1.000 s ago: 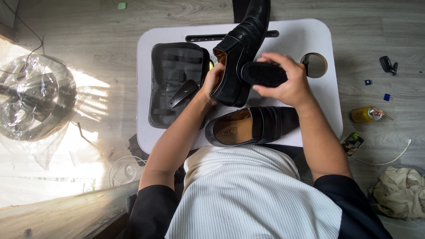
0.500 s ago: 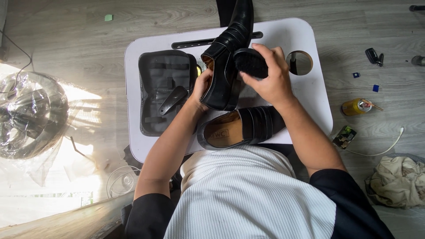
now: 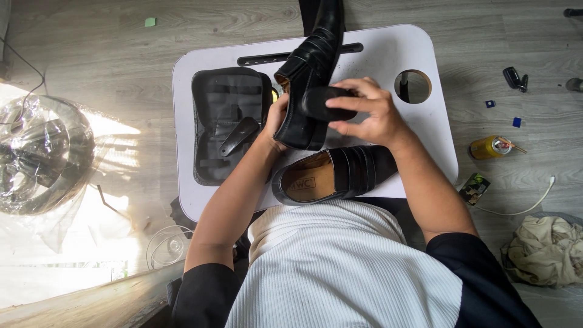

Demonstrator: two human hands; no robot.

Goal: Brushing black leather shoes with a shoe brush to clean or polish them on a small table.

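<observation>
My left hand [image 3: 276, 118] grips the heel end of a black leather shoe [image 3: 311, 67] held up over the white lap table [image 3: 388, 54], its toe pointing away from me. In my right hand [image 3: 370, 115] is a black oval brush or applicator [image 3: 322, 103], pressed against the side of that shoe. The second black loafer [image 3: 337, 176] lies on the table's near edge, its tan insole facing up, just below both hands.
An open black kit case [image 3: 225, 121] with a shoehorn lies on the table's left. A round cup hole [image 3: 412, 86] is at the table's right. On the wooden floor sit a yellow tin [image 3: 489, 147], a cloth [image 3: 543, 249], a white cable and a plastic-wrapped fan [image 3: 42, 152].
My right hand has slid the black applicator slightly along the side of the raised shoe. The left hand keeps its grip on the heel. The view has shifted a little.
</observation>
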